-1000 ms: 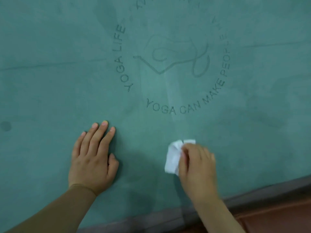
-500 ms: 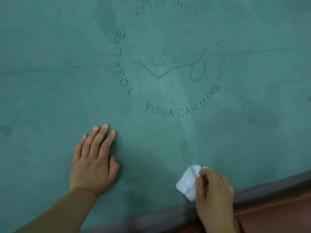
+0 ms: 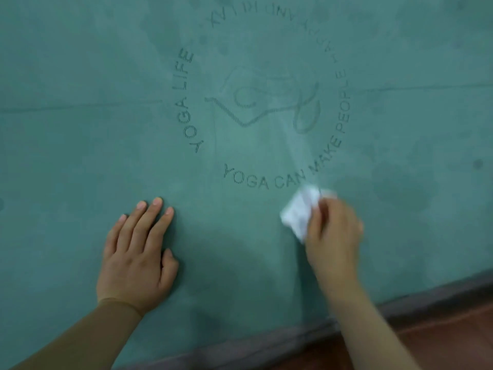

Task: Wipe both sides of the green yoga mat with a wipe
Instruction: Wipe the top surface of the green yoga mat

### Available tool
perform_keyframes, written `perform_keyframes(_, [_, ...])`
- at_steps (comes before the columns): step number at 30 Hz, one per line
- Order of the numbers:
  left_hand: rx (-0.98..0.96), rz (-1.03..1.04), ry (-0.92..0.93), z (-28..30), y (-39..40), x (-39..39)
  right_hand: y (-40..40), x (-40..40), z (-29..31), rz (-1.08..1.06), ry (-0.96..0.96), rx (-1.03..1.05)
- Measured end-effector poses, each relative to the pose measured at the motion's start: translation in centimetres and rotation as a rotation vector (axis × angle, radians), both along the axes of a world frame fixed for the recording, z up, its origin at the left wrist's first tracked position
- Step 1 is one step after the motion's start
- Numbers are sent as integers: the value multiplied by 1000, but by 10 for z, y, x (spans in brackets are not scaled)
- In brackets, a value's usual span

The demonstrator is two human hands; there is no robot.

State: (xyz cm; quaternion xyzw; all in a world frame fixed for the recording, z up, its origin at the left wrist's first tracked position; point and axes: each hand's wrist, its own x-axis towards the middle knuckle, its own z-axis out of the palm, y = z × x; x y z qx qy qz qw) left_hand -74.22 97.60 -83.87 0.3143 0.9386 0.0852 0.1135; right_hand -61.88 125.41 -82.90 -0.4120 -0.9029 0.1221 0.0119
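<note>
Green yoga mat flat, circular lettering, smudged.

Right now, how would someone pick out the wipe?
Find the green yoga mat with its printed circular logo. Just below the words "YOGA CAN", the right hand grips a crumpled white wipe, the only white thing on the mat.

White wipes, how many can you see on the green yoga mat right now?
1. The crumpled white wipe is gripped by the right hand on the green yoga mat, just below the printed circle of lettering. The left hand lies flat and holds none.
</note>
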Motion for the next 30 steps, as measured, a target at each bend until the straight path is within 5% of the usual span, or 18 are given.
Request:
perform_keyframes(4, [5,11,0,1,1,0,-31,92,30,-172,-215,-77])
perform_keyframes(9, [13,7,5,0,1,1,38,-100,-1,38,154,32])
perform_keyframes(13, [12,5,18,-2,0,2,83,-226,-10,81,160,7])
perform_keyframes(18, [21,23,18,-2,1,3,47,-53,-11,-174,99,74])
perform_keyframes(23, [29,28,25,-3,0,3,-21,91,30,-515,-291,1])
perform_keyframes(30, [37,18,36,-3,0,2,55,-191,-2,45,-6,96])
